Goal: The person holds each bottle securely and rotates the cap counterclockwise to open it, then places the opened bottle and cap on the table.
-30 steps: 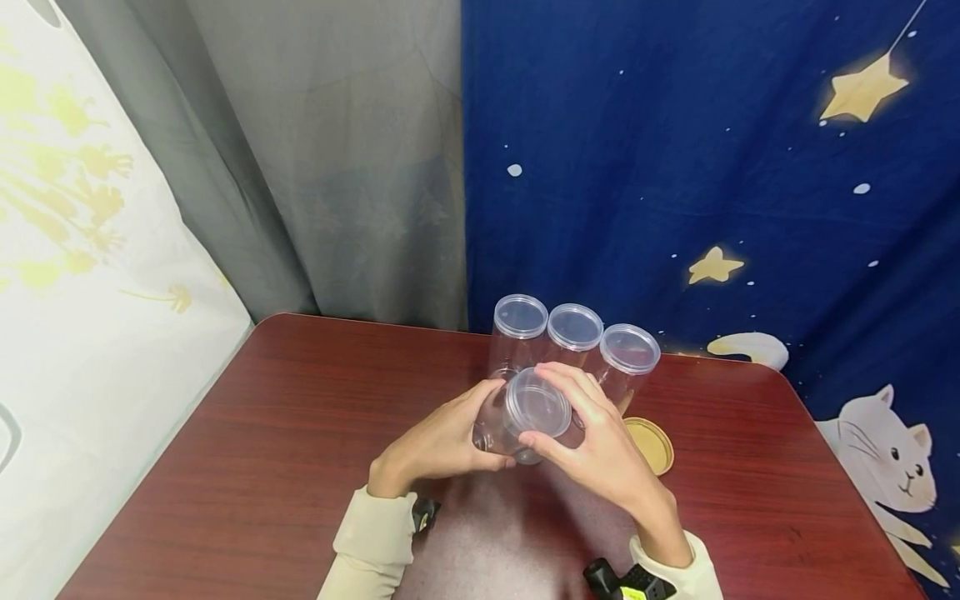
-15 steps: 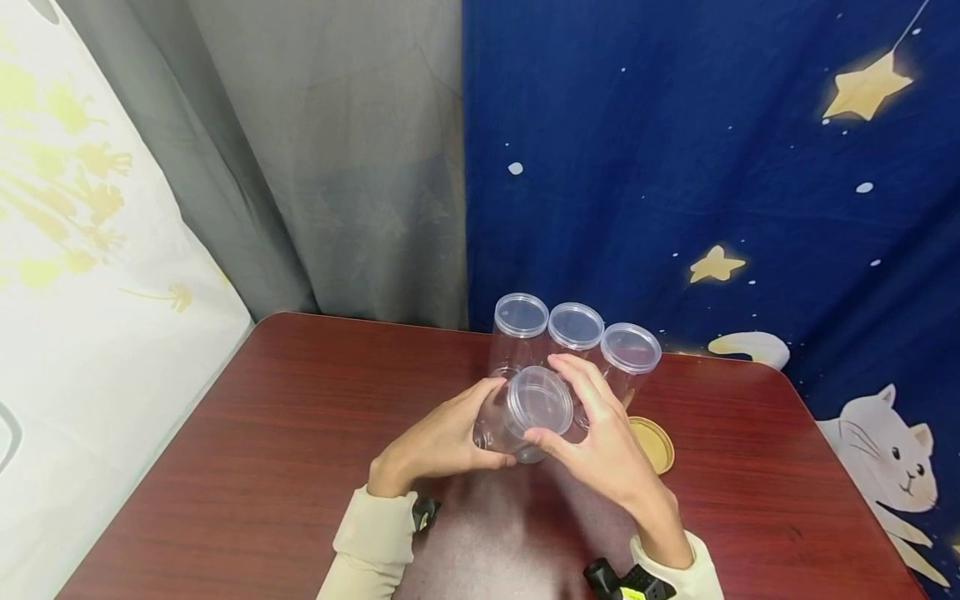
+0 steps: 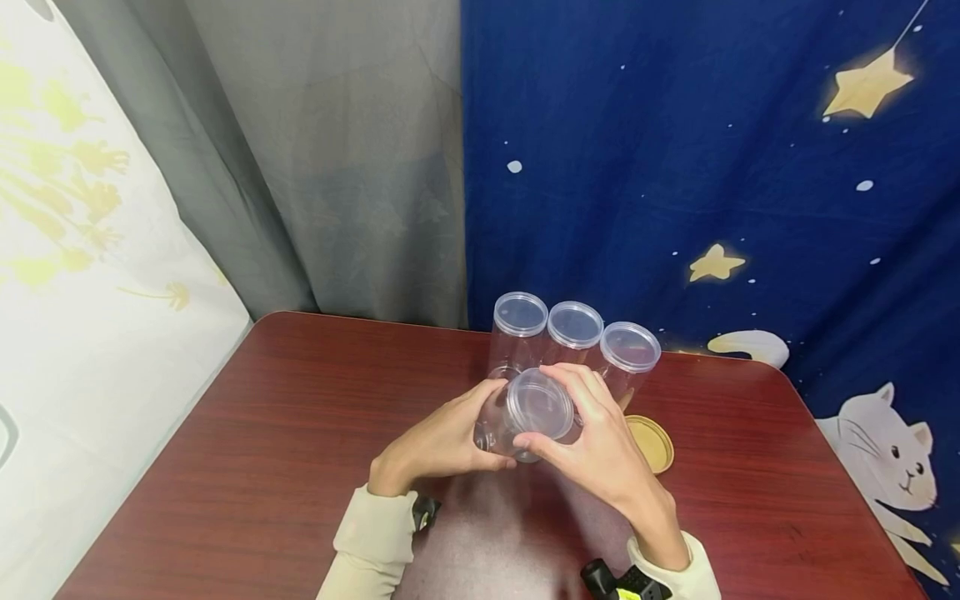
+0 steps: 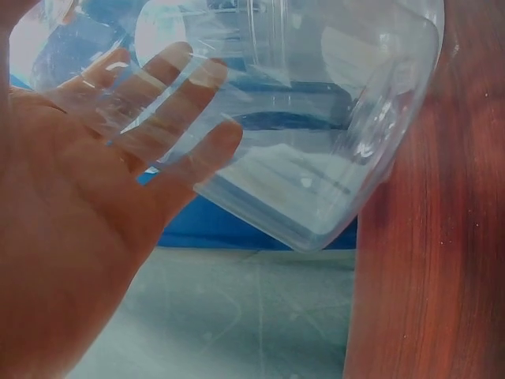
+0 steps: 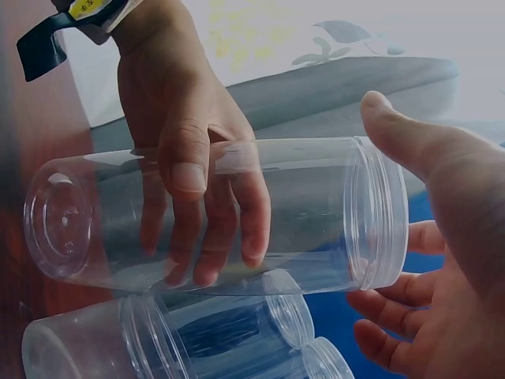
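A clear plastic jar (image 3: pixel 492 418) is held tilted over the table, its translucent screw lid (image 3: pixel 538 403) turned toward the head camera. My left hand (image 3: pixel 446 432) grips the jar's body, thumb on the near side and fingers round the far side, as the right wrist view shows through the clear wall. At the other end, my right hand (image 3: pixel 603 442) curves round the lid, thumb at its lower edge and fingers at its upper edge. In the left wrist view the jar's base (image 4: pixel 316 229) points toward the table.
Three similar clear jars with translucent lids (image 3: pixel 521 314) stand upright in a row just beyond the hands, near the table's back edge. A gold-coloured round lid (image 3: pixel 651 444) lies on the brown table (image 3: pixel 300 467) beside my right hand. Curtains (image 3: pixel 360 167) hang behind.
The right hand's fingers spread off the lid's upper edge half a second ago and now lie back against it, the thumb shifted slightly left. My left hand keeps its hold on the jar.
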The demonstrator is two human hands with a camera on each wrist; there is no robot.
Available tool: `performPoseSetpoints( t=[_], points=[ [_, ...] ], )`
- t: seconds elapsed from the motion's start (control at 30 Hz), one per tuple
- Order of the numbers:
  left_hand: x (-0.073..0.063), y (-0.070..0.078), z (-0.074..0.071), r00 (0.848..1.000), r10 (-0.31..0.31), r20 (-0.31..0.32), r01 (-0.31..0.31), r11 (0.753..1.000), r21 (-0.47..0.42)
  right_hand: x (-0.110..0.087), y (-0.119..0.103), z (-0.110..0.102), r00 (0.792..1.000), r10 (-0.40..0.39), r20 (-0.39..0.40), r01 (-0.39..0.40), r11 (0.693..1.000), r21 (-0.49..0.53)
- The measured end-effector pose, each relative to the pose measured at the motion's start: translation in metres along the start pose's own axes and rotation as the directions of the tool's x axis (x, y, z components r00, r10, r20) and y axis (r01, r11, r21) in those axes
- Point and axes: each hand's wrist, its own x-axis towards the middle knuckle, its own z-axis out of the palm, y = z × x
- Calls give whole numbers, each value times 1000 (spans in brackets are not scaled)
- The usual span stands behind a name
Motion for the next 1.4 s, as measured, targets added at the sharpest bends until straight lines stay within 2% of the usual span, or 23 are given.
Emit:
performPoseSetpoints(
  t=[0.3,1.03,1.13,1.3,1.4],
  points=[
    [2,-1,-1,1000,-6,13,6,999,-38,2,-2,0,1000,-10,11,9,1000,17],
    [3,-2,-1,1000,7,15,-6,999,-32,1,0,-7,992,18,127,-33,993,115],
    [2,-1,-2,1000,0,12,0,1000,-28,0,0,-5,994,27,102,-35,996,77],
    [1,-2,-1,1000,-16,10,16,1000,-24,0,0,0,999,40,-6,-40,999,-19],
    [0,-2,0,1000,-16,12,16,1000,-25,0,-1,3,998,55,-34,-57,996,-66]
  ],
)
